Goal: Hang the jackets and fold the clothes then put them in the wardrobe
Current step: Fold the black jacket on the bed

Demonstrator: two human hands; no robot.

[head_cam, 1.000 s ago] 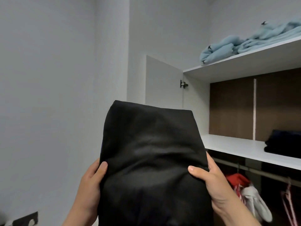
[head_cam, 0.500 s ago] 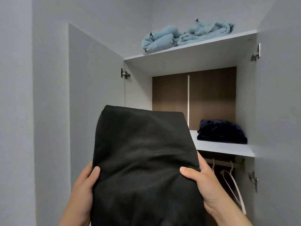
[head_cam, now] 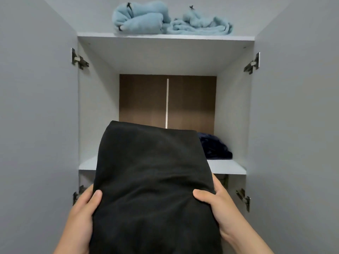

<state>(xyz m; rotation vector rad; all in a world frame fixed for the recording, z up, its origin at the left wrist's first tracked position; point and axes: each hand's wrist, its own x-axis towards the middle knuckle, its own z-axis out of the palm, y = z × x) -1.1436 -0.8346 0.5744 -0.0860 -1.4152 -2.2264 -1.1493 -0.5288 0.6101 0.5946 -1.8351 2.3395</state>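
Before wardrobe (head_cam: 97, 107), folded black garment (head_cam: 152, 180)

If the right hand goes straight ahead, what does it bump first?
Probably the front of the white shelf, just beyond the right hand holding the black garment; depth is unclear.

In front of you, the white wardrobe shelf (head_cam: 227, 169) carries a folded dark navy garment (head_cam: 214, 147) at its right rear; the white top board (head_cam: 165, 38) above holds two touching pale-blue fleece bundles (head_cam: 139, 19).
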